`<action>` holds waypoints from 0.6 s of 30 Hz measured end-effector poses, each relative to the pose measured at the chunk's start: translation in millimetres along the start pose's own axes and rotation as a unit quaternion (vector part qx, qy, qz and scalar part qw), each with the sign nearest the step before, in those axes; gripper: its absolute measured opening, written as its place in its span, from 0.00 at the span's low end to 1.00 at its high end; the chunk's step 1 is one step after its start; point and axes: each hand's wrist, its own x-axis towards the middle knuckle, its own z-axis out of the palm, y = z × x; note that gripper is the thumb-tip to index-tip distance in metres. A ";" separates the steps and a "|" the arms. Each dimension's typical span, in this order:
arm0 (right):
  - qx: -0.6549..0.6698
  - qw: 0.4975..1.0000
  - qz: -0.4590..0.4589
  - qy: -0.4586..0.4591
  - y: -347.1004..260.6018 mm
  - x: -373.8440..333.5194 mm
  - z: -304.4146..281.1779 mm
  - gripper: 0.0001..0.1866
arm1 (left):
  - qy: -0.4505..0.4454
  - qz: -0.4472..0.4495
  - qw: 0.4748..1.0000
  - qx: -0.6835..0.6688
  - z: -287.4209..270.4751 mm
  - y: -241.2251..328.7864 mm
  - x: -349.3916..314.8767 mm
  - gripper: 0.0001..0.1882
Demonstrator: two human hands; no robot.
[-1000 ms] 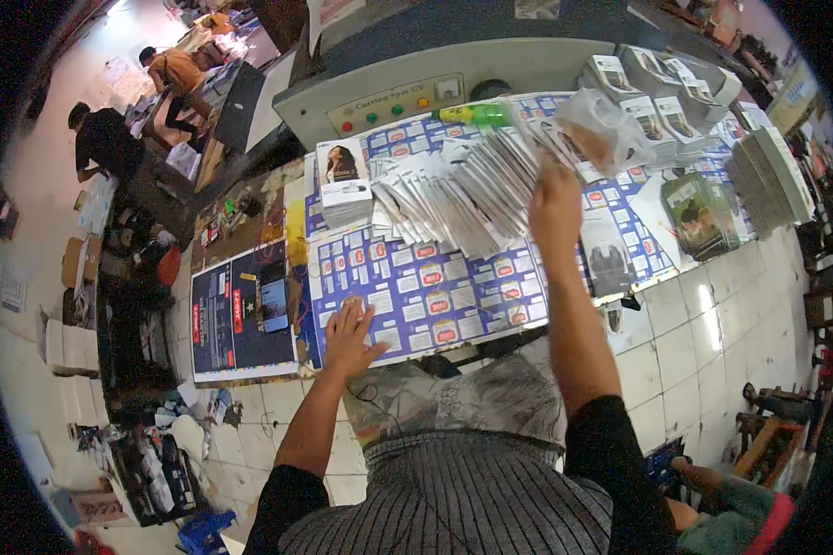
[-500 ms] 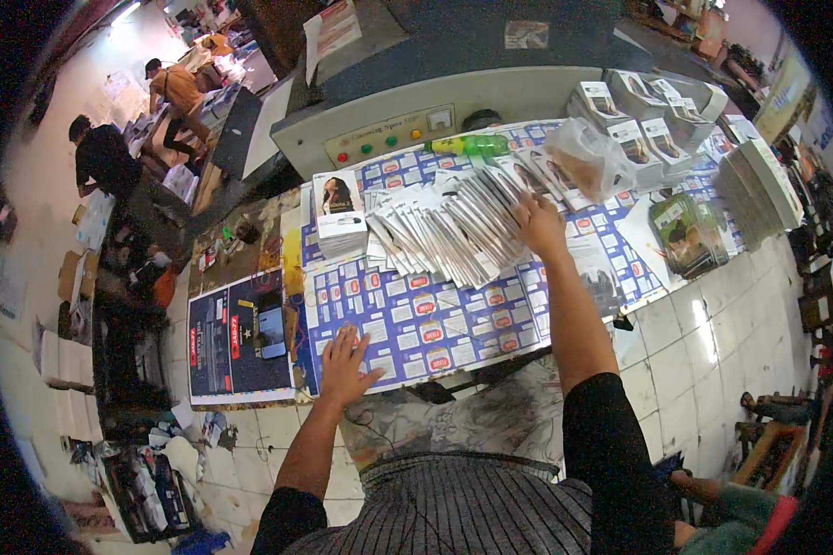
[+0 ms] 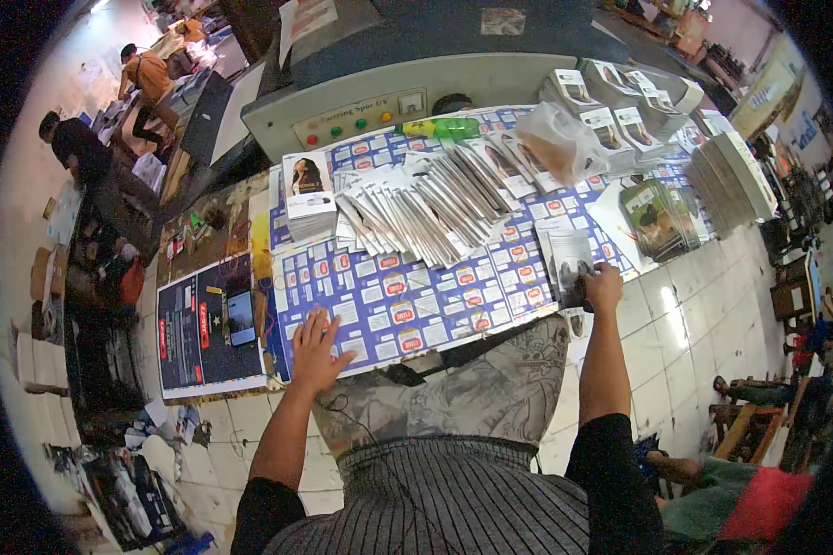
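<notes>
Seen from above through a fisheye lens, a person stands at a tabletop [image 3: 241, 198] covered by a blue-and-white printed sheet [image 3: 453, 298]. The left hand [image 3: 315, 355] lies palm down near the sheet's front left edge, fingers spread, its grip released and holding nothing. The right hand [image 3: 603, 288] is at the front edge, right of centre, its fingers bent at the near right corner of a dark grey printed card [image 3: 570, 255]; whether its grip pinches the card, I cannot tell. That card lies on the sheet near the front edge. Behind and to its left, a long fanned row of printed cards [image 3: 426, 205] leans across the middle. A neat stack of white picture cards [image 3: 309, 196] stands at the row's left end. Behind the row lies a green bottle [image 3: 441, 128], with a clear plastic bag [image 3: 565, 139] to the bottle's right. Farther right are bundled card stacks [image 3: 611, 129] and a green-topped pack [image 3: 659, 218].
</notes>
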 end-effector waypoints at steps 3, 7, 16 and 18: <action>0.201 0.977 -0.007 0.065 4.6 3.4 -2.6 0.18 | 0.032 0.019 0.999 -0.018 3.4 -4.1 0.6 0.41; 0.407 0.903 -0.066 -0.123 -76.6 -31.9 -78.4 0.12 | 0.019 -0.062 0.996 -0.065 -7.1 8.9 -2.7 0.40; 0.436 0.824 -0.280 -0.231 -227.7 -191.5 -41.5 0.20 | -0.055 -0.096 0.640 -0.761 -21.7 119.9 12.8 0.22; 0.415 0.827 -0.339 -0.167 -243.8 -207.4 -35.3 0.21 | -0.049 -0.129 0.641 -0.755 -16.7 107.2 5.2 0.21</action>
